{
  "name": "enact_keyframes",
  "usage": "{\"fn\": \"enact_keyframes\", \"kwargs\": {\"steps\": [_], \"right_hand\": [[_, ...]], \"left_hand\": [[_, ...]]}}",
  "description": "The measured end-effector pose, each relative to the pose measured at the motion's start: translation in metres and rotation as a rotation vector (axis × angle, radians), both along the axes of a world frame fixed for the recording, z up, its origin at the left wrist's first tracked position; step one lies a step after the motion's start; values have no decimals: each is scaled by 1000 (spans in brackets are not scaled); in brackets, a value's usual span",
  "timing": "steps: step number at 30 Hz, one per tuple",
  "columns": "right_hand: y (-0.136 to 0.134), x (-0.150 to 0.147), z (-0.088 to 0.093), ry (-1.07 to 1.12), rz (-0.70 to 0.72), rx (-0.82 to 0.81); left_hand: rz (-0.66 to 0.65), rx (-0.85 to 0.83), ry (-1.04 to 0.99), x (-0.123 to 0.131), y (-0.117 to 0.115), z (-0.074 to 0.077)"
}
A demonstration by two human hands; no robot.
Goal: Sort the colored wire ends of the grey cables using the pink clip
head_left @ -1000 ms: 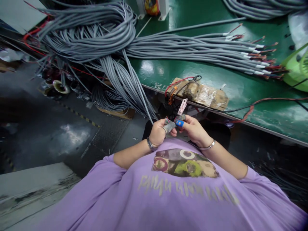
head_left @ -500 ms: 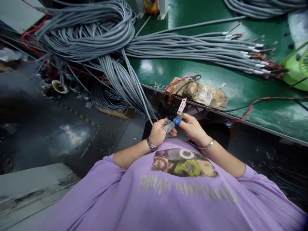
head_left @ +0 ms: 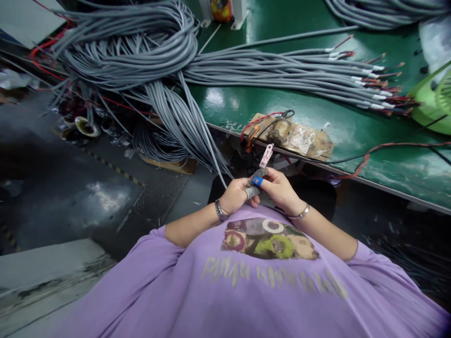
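My left hand (head_left: 234, 195) is closed round the end of a grey cable (head_left: 221, 176), which runs down to it from the bench. Fine wire ends show faintly at its fingertips. My right hand (head_left: 283, 189) meets it in front of my body, its fingers pinched together. A blue wrap (head_left: 258, 181) covers the right thumb, and grey wraps cover a finger on each hand. From the right fingers a small flat pink tool (head_left: 267, 155) with holes sticks up; its lower end is hidden in the grip.
Coiled grey cables (head_left: 127, 56) hang over the left of the green bench (head_left: 218, 101); their stripped ends (head_left: 380, 94) lie to the right. A taped wooden block (head_left: 303, 139) sits at the bench edge. A green fan (head_left: 437, 103) stands far right.
My left hand has shifted slightly right, closer to the right one. The fingertips now overlap, and the wire ends have come under the right thumb. The pink tool stays nearly in place.
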State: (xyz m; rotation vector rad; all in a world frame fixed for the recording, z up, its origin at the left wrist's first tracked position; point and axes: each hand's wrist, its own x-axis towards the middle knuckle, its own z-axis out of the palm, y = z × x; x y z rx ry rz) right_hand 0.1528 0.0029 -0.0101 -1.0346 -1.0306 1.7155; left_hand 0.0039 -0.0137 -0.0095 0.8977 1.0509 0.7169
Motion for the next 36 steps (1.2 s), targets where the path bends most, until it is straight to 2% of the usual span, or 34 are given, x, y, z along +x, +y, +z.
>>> {"fn": "enact_keyframes", "kwargs": {"steps": [4,7,11,17,21,28,36], "right_hand": [[4,-1,-4,-37,-81,-35],[6,3,-8,55,-172,-132],[3,13,-9,161,-98,-191],[-1,12,-7,82,2,-108],[0,6,-8,40,-29,-48],[-4,5,-8,51,-29,-61],[-2,6,-6,50,-55,-29]], "left_hand": [[123,25,-22,-1,-1,1],[224,16,-32,-1,-1,1],[305,11,-57,-1,1,1],[310,19,-55,0,0,-1],[339,33,-51,0,0,-3],[422,45,-89,0,2,-4],[388,31,-59,2,3,-2]]}}
